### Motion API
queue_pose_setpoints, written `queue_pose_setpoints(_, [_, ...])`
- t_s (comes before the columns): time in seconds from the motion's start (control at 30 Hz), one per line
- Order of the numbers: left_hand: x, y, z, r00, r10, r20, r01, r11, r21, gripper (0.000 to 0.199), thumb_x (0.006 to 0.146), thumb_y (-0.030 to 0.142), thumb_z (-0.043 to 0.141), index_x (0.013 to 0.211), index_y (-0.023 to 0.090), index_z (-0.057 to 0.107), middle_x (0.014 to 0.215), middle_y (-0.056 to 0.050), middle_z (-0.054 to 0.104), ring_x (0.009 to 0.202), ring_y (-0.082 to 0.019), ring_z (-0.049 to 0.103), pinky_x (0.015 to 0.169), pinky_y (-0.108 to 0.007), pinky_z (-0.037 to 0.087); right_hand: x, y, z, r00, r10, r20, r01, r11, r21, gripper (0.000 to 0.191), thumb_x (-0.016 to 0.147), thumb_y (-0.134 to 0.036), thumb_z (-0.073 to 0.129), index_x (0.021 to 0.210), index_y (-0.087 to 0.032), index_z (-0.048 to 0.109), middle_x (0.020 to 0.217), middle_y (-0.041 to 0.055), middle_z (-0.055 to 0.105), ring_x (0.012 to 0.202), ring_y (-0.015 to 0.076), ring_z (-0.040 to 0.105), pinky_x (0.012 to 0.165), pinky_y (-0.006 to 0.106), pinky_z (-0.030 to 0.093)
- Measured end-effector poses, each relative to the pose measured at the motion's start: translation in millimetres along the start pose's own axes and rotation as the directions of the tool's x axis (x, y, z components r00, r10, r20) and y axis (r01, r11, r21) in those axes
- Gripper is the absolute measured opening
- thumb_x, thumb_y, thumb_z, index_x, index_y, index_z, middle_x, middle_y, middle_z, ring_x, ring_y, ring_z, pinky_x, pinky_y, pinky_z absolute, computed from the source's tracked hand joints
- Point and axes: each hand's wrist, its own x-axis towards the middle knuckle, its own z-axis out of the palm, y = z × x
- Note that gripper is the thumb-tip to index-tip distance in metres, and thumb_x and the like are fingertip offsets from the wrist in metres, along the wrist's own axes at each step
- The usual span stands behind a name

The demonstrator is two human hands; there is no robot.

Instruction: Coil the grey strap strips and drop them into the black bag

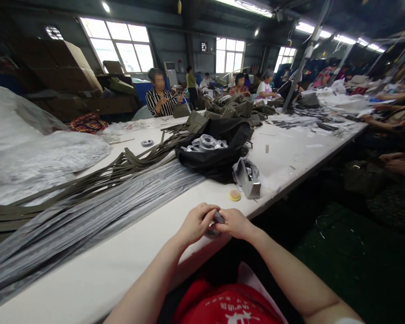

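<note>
At the front edge of the white table (148, 243), my left hand (197, 223) and my right hand (236, 223) meet around a small grey coil (218, 218). Fingers of both hands are closed on it and cover much of it. Beyond them lies a flat yellow-rimmed disc (234, 195), touched by neither hand. A tape dispenser (253, 186) stands just right of the disc, close to the table edge. Behind these, a black cloth bag (212, 159) lies open with several shiny grey coils (207, 142) inside.
Long grey strips (104, 209) and olive strips (121, 164) run across the table at left. One loose coil (147, 143) lies beyond them. Bulky clear plastic (37, 144) rises at far left. Olive pieces (234, 108) are heaped behind the bag. A person in stripes (159, 101) sits opposite.
</note>
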Motion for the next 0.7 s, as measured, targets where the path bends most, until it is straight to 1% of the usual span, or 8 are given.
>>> queue_pose_setpoints(0.1, [-4.2,6.7,0.5,0.995,-0.007,0.102,-0.005,0.992,0.122,0.033,0.092,0.039,0.042,0.092,0.022,0.071,0.084,-0.004,0.066,0.081,-0.018,0.059,0.079,-0.027,0.044,4.0,0.3,14.1,0.996,-0.038,0.075,0.014,0.955,0.297,0.03,0.079,-0.044,0.065,0.088,-0.016,0.068,0.075,0.0002,0.065,0.07,0.0175,0.058,0.061,0.024,0.038])
queue_pose_setpoints(0.17, [-6.3,5.0,0.5,0.983,-0.079,0.163,0.068,0.995,0.069,0.03,0.089,0.039,0.046,0.084,0.019,0.068,0.079,-0.003,0.066,0.076,-0.017,0.058,0.073,-0.025,0.045,6.4,1.7,23.0,0.99,-0.092,0.109,0.032,0.888,0.459,0.03,0.075,-0.041,0.069,0.094,-0.017,0.068,0.08,-0.0021,0.066,0.075,0.0171,0.059,0.064,0.022,0.04])
queue_pose_setpoints(0.23, [-7.4,-0.6,0.7,0.959,-0.159,0.235,0.169,0.985,-0.02,0.029,0.086,0.042,0.05,0.084,0.018,0.066,0.076,-0.002,0.066,0.071,-0.016,0.058,0.066,-0.024,0.045,10.2,2.8,29.2,0.988,-0.104,0.118,0.037,0.882,0.469,0.028,0.072,-0.037,0.073,0.091,-0.017,0.068,0.081,-0.0029,0.067,0.076,0.0168,0.059,0.065,0.022,0.041])
queue_pose_setpoints(0.33, [-8.4,-13.7,2.8,0.955,-0.21,0.211,0.23,0.97,-0.073,0.033,0.086,0.045,0.049,0.094,0.018,0.067,0.081,-0.003,0.069,0.072,-0.018,0.06,0.066,-0.026,0.047,21.6,3.6,29.4,0.993,-0.075,0.095,0.04,0.944,0.329,0.024,0.071,-0.034,0.074,0.084,-0.016,0.067,0.077,-0.0028,0.066,0.072,0.0154,0.058,0.061,0.021,0.04])
queue_pose_setpoints(0.47, [-12.1,-39.5,3.2,0.985,-0.158,-0.063,0.164,0.98,0.116,0.032,0.09,0.041,0.046,0.101,0.022,0.069,0.1,-0.006,0.072,0.092,-0.023,0.063,0.085,-0.033,0.046,48.3,11.4,3.9,0.999,-0.007,0.043,0.008,1.0,-0.024,0.031,0.079,-0.043,0.07,0.1,-0.021,0.066,0.089,-0.0023,0.069,0.078,0.0132,0.062,0.067,0.019,0.044])
queue_pose_setpoints(0.53, [-15.2,-54.2,1.5,0.979,-0.142,-0.149,0.177,0.948,0.265,0.032,0.09,0.04,0.044,0.102,0.022,0.069,0.103,-0.007,0.071,0.096,-0.025,0.064,0.089,-0.035,0.045,64.3,22.3,-17.1,0.992,0.115,-0.062,-0.126,0.966,-0.224,0.027,0.091,-0.039,0.056,0.11,-0.021,0.064,0.105,0.0037,0.068,0.092,0.0147,0.062,0.079,0.021,0.045])
queue_pose_setpoints(0.63, [-20.2,-71.6,0.6,0.971,-0.139,-0.194,0.203,0.908,0.365,0.034,0.092,0.04,0.041,0.103,0.021,0.068,0.104,-0.007,0.071,0.098,-0.025,0.065,0.088,-0.035,0.047,85.2,43.6,-44.3,0.931,0.298,-0.211,-0.359,0.854,-0.378,0.029,0.098,-0.026,0.044,0.114,-0.008,0.06,0.114,0.019,0.062,0.102,0.0232,0.06,0.087,0.034,0.046])
queue_pose_setpoints(0.7, [-22.7,-77.8,1.9,0.969,-0.123,-0.213,0.198,0.905,0.377,0.034,0.092,0.04,0.041,0.104,0.023,0.067,0.104,-0.006,0.071,0.097,-0.023,0.065,0.087,-0.033,0.048,94.9,55.0,-53.3,0.895,0.377,-0.238,-0.446,0.772,-0.453,0.028,0.096,-0.026,0.05,0.113,-0.006,0.059,0.114,0.0187,0.061,0.101,0.0246,0.061,0.086,0.039,0.049])
